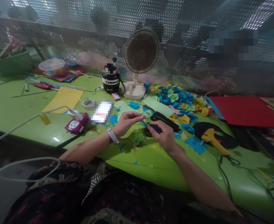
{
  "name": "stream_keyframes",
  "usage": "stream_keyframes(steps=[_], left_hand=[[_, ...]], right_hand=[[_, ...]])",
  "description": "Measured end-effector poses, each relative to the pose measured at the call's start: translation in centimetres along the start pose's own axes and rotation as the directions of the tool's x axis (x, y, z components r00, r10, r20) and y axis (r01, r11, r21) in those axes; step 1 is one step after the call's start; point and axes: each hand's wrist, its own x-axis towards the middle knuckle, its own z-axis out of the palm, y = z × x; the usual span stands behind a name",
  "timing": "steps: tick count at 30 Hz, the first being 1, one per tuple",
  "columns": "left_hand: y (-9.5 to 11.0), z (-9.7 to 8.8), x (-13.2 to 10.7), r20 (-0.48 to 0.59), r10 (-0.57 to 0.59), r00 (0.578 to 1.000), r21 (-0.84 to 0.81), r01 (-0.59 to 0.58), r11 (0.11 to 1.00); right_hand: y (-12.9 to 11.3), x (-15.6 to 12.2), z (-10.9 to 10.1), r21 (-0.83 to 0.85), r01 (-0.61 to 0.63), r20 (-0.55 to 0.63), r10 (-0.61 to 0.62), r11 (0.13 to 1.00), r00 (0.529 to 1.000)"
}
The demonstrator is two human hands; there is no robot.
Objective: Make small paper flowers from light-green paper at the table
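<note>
Curling my right hand (164,134) round a dark tool (154,127), I can't tell what my nearly pinched left hand (127,122) holds; a paper flower (139,140) lies nearer me.

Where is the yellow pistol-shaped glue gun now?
In the head view, the yellow glue gun lies right of the person's right hand, with a square blue paper piece just left of it.

On the table (155,165), behind the left hand (129,122), the fan (141,53) is placed right of the bottle (110,84). The phone (102,112) is laid left of this hand, and the glue gun (213,140) right of the right hand (164,136).
</note>
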Motion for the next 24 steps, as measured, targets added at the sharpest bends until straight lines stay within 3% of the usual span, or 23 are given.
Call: stream_keyframes(steps=[10, 17, 20, 24], left_hand=[[-0.3, 0.0, 0.1, -0.07, 0.07, 0.995, -0.003, -0.07, 0.998], [-0.5, -0.6, 0.7, -0.116, 0.065, 0.991, -0.062, -0.073, 0.995], [-0.5, -1.0, 1.1, -0.138, 0.099, 0.985, -0.054, -0.107, 0.993], [-0.1, -1.1, 1.1, -0.126, 0.117, 0.985, 0.007, -0.117, 0.993]], right_hand=[[0.0, 0.0, -0.2, 0.05, -0.081, 0.065, 0.077, 0.996, 0.995], [0.4, 0.1, -0.3, 0.191, -0.241, 0.173, 0.209, 0.951, 0.962], [0.5, 0.4, -0.6, 0.121, -0.225, 0.163, 0.204, 0.967, 0.965], [1.2, 1.2, -1.4, -0.115, -0.142, 0.215, 0.164, 0.983, 0.963]])
